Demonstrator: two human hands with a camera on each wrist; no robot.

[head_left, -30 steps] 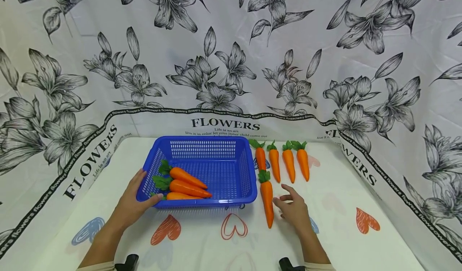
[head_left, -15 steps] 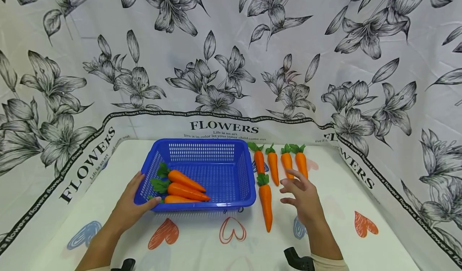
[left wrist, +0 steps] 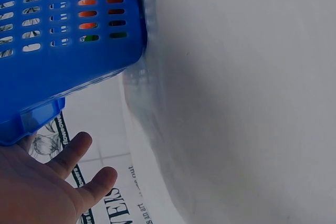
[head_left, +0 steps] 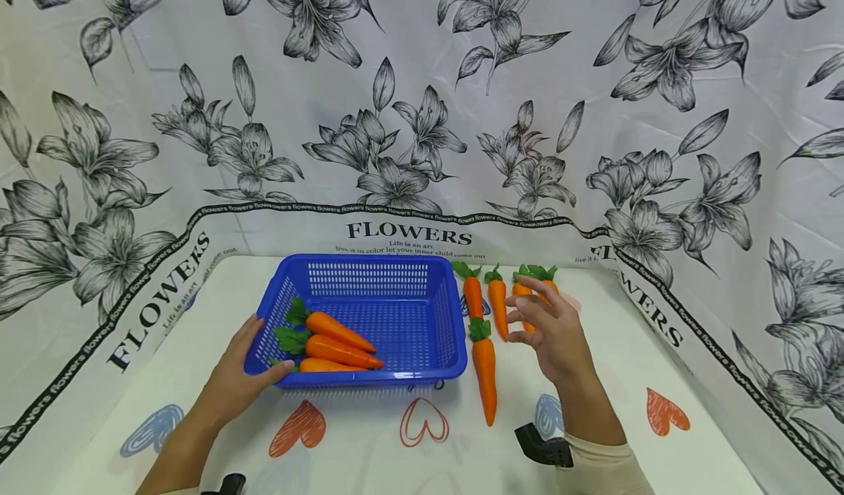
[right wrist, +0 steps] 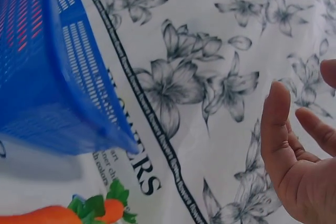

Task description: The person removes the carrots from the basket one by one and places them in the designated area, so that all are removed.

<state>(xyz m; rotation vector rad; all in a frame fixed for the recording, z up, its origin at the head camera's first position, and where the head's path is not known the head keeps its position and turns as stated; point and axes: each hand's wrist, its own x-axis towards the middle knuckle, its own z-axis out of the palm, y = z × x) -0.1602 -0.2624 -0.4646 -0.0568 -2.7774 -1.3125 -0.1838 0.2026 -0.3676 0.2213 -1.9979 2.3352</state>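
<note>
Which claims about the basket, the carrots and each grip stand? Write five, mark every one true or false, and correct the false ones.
1. Three carrots lie in the perforated blue basket. True.
2. The person's left grip holds the basket at its near left corner. True.
3. The right grip pinches a carrot. False: its fingers are apart and hold nothing.
4. Every loose carrot lies left of the basket. False: all five loose carrots lie to its right.
5. The nearest loose carrot points its tip toward the person. True.
</note>
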